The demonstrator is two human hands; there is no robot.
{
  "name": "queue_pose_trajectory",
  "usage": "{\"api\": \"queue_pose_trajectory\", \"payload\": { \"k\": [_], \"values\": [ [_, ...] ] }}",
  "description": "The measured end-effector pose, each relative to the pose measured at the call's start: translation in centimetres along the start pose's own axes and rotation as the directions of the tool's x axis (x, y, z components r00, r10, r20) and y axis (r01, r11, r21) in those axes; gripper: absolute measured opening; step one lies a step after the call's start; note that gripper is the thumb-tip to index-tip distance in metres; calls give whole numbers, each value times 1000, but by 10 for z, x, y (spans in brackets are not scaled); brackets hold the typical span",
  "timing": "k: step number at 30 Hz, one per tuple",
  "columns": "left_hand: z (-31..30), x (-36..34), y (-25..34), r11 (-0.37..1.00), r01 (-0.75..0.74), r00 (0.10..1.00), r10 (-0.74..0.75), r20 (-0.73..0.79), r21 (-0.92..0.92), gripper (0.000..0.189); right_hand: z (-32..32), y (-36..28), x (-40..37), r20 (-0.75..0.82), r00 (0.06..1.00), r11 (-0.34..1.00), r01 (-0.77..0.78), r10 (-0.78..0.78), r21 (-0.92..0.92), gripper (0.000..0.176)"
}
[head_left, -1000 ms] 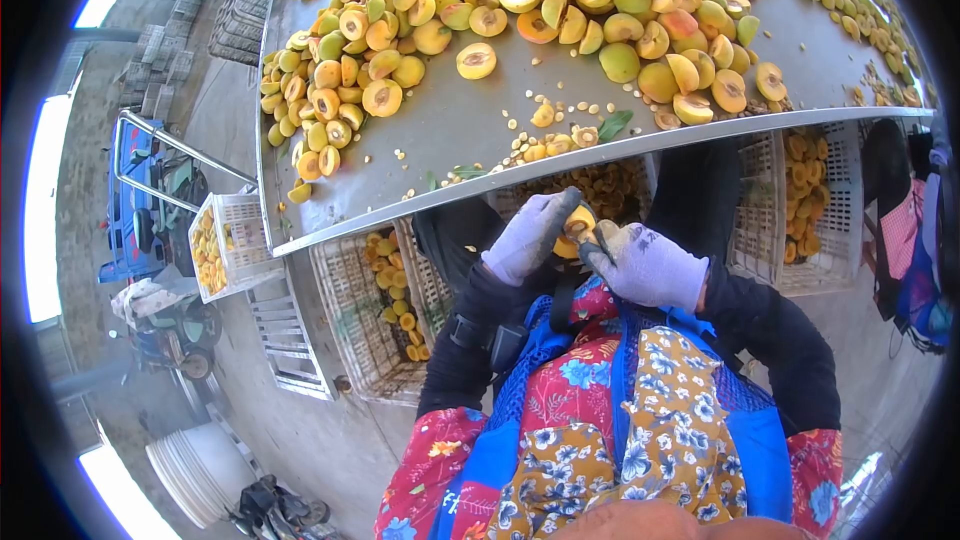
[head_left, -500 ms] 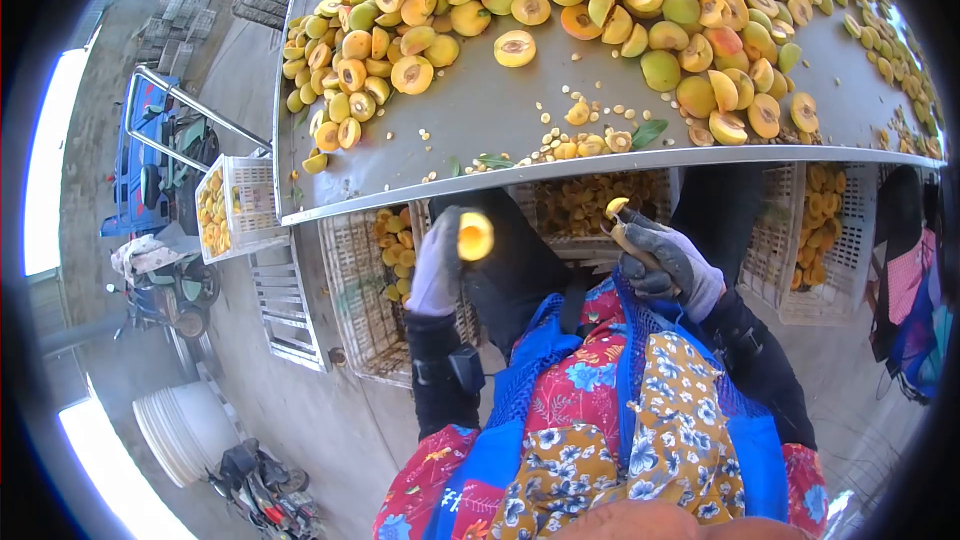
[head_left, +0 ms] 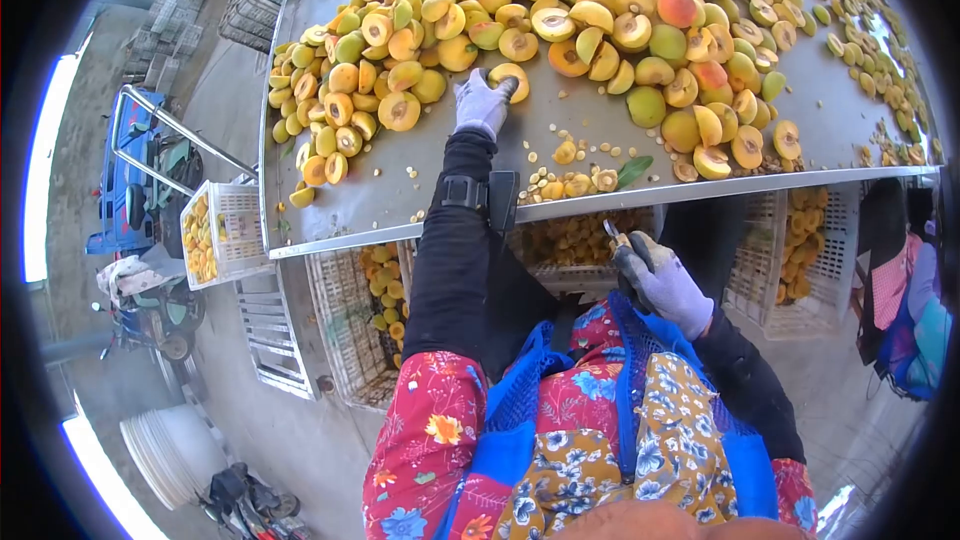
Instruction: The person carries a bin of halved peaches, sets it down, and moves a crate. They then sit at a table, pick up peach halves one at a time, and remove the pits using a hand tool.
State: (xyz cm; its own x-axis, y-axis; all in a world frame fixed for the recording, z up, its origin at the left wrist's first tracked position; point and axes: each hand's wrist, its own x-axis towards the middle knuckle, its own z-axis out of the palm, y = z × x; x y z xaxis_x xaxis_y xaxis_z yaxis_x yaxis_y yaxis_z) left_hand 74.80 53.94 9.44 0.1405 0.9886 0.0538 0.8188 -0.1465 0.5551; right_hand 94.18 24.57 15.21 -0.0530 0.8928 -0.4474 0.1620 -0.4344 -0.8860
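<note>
My left hand (head_left: 485,106), in a pale glove with dark fingertips, reaches over the metal table. Its fingers close on an apricot half (head_left: 509,83) at the near edge of the fruit pile. Below the table edge, in front of my body, my gloved right hand (head_left: 664,283) grips a small pitting tool (head_left: 611,230) with a metal tip; most of its handle is hidden in the fist. Many halved and whole apricots (head_left: 598,16) cover the table's far part. Loose pits (head_left: 540,180) and a green leaf (head_left: 633,172) lie near the front edge.
The table's raised metal rim (head_left: 400,238) runs between me and the fruit. Under it stand plastic crates of apricots, one left (head_left: 345,325), one right (head_left: 828,275), another between my legs. A further crate (head_left: 226,230) stands by the table's left end, near a metal rail (head_left: 180,130).
My left hand has moved from below the table edge forward onto the fruit; the half it held is gone and it grasps another. The yellow piece on the tool's tip is gone.
</note>
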Motion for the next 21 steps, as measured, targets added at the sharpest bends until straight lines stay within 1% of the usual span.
{"api": "queue_pose_trajectory", "payload": {
  "k": [1, 2, 3, 4, 5, 6, 8, 9, 10, 11, 12, 14, 15, 17, 18, 19, 20, 21],
  "values": [
    [0, 1, 5, 992, -5, 995, 17, 94, -124, 55, -2, -4, 0, -47, 992, 984, 113, -120, -139, 21],
    [1, -10, 7, 975, -35, 994, 56, 91, -221, 50, -2, -11, 1, -81, 977, 963, 176, -196, -206, 21],
    [-8, -30, 17, 876, 149, 974, -49, 223, -458, 48, -2, -18, 2, -105, 957, 933, 235, -271, -274, 21],
    [-19, -51, 29, 695, 339, 922, -111, 372, -634, 46, -1, -23, 5, -121, 930, 894, 289, -347, -343, 21],
    [-27, -72, 35, 575, 405, 892, -78, 444, -711, 44, -1, -24, 10, -121, 866, 807, 389, -484, -444, 21],
    [-35, -95, 40, 442, 473, 859, -36, 511, -763, 43, 1, -30, 12, -98, 865, 782, 390, -492, -486, 22],
    [-50, -135, 57, 271, 497, 856, -1, 516, -824, 47, 4, -46, 14, -52, 859, 725, 396, -509, -564, 24],
    [-57, -147, 57, 319, 493, 844, 50, 534, -809, 43, 6, -45, 16, -15, 835, 676, 434, -550, -595, 26],
    [-44, -163, 40, 538, 222, 904, 199, 379, -813, 43, 10, -46, 14, 3, 829, 632, 430, -560, -645, 27],
    [-30, -179, 22, 677, -87, 919, 338, 204, -730, 44, 13, -46, 12, 21, 824, 586, 421, -567, -692, 27],
    [-38, -185, 31, 599, 79, 921, 262, 288, -797, 51, 16, -45, 7, 32, 820, 539, 404, -571, -739, 28],
    [-54, -197, 48, 355, 386, 890, 100, 445, -851, 72, 18, -42, 2, 48, 846, 556, 391, -532, -734, 30],
    [-49, -206, 42, 619, -60, 930, 320, 182, -783, 78, 19, -41, -1, 57, 857, 563, 385, -513, -731, 31],
    [-46, -217, 36, 741, -369, 873, 483, 63, -562, 83, 20, -37, -5, 92, 866, 553, 392, -492, -735, 32],
    [-46, -221, 35, 755, -504, 831, 556, 3, -420, 86, 20, -33, -6, 118, 864, 536, 406, -490, -740, 32],
    [-43, -224, 39, 745, -479, 849, 528, -28, -464, 76, 21, -31, -8, 145, 861, 520, 420, -488, -744, 32],
    [-43, -227, 45, 751, -349, 906, 423, 3, -561, 62, 21, -30, -10, 190, 842, 489, 461, -505, -741, 30],
    [-43, -229, 52, 728, -215, 950, 311, 34, -651, 50, 21, -30, -12, 235, 821, 457, 501, -521, -735, 28]
  ]
}}
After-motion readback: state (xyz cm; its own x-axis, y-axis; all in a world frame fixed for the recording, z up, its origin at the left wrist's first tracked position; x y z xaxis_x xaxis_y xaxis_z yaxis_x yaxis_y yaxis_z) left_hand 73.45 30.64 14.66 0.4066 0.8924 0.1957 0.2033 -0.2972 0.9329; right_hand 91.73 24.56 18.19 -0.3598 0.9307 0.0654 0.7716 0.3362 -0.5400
